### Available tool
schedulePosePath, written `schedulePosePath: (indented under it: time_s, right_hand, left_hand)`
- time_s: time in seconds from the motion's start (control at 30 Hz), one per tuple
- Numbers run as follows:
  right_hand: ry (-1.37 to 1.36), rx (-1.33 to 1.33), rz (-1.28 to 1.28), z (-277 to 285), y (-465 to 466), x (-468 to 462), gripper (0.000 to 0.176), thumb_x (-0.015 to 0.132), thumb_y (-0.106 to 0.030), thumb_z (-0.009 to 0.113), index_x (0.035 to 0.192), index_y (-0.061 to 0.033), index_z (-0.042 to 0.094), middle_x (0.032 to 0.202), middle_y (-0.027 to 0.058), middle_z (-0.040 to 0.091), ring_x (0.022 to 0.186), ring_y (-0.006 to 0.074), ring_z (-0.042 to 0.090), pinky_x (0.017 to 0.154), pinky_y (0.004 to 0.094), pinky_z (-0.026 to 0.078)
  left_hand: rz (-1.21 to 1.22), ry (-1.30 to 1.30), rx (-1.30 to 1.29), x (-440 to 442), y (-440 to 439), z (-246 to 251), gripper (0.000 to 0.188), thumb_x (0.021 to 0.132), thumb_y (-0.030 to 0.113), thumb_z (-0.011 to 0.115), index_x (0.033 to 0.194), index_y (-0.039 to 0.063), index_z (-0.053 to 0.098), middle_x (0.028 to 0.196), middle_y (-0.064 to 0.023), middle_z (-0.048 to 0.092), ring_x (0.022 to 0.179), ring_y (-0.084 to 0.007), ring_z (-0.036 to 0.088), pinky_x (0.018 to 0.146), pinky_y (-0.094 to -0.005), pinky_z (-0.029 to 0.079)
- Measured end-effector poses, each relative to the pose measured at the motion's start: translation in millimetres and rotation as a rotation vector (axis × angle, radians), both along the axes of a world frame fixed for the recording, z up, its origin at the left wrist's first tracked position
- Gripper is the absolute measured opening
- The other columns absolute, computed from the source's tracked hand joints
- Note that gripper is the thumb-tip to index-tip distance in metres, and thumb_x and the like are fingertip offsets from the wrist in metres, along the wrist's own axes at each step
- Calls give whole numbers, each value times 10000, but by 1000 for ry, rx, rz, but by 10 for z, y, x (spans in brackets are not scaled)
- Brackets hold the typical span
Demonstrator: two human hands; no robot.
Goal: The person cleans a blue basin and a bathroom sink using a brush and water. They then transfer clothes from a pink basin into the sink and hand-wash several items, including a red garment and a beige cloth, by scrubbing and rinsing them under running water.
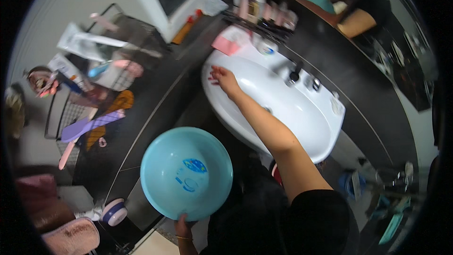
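Note:
My left hand grips the near rim of a light blue plastic basin, with the thumb over the edge. A blue printed picture marks the basin's floor, and no objects lie inside. My right arm reaches across a white ceramic washbasin. Over its left end is my right hand, blurred, fingers apart and holding nothing; whether it touches the ceramic I cannot tell. A dark faucet and a chrome knob stand on the washbasin's back edge. Near my right hand, a pink packet or cloth lies at the back-left corner.
A shelf of bottles sits below a mirror that reflects a person and the basin. To the left, wire baskets hold a purple brush and toiletries. A collapsible white-and-purple bowl stands at lower left, by a pink brush-like pad.

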State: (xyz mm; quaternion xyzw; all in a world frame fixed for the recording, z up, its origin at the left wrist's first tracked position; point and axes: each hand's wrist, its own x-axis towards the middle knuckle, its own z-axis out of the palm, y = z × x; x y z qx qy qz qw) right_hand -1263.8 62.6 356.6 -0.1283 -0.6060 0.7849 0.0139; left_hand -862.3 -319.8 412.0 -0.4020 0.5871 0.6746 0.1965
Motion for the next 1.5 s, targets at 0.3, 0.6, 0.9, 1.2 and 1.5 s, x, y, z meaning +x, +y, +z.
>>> schedulePosePath:
  time_s: [0.3, 0.6, 0.9, 1.2, 1.5]
  right_hand:
    - [-435, -71, -514, -489, 764, 3958, 269, 910, -35, 510, 1171, 6, 561, 871, 57, 624, 696, 125, 564, 602, 239, 448]
    - [-447, 115, -1022, -561, 42, 6291, 227, 946, -67, 493, 1147, -12, 585, 844, 51, 638, 695, 123, 595, 617, 244, 477]
    - [-989, -209, -1447, -1422, -1743, 8749, 196, 882, -66, 528, 1056, -26, 610, 704, 85, 602, 543, 181, 570, 479, 318, 462]
    - [-619, 363, -888, -2340, -2968, 10352, 289, 781, -80, 589, 1066, -47, 619, 745, 88, 605, 624, 214, 565, 536, 341, 428]
    - [-734, -454, -1447, -1169, -1656, 9686, 233, 906, -100, 570, 1127, -24, 565, 833, 75, 640, 637, 147, 612, 542, 286, 507]
  left_hand:
    - [-171, 92, 63, -764, 49, 356, 434, 833, 136, 570, 1235, 9, 466, 1104, -116, 567, 897, -268, 596, 660, -401, 501]
    - [-765, 158, 210, -1441, 570, 270, 394, 847, 163, 582, 1187, -22, 506, 1111, -108, 580, 915, -235, 609, 712, -363, 526]
    - [-1128, -2, 278, -1279, 1395, 168, 414, 839, 169, 584, 1171, -64, 497, 1085, -148, 595, 938, -279, 635, 677, -405, 596]
    - [-1285, -37, 254, -739, 1746, -57, 488, 820, 208, 606, 1225, -28, 470, 1111, -128, 583, 908, -287, 632, 686, -408, 560]
    - [-1445, -2, 219, 242, 2549, 144, 466, 872, 212, 560, 1223, -79, 459, 1070, -202, 619, 865, -294, 667, 721, -395, 578]
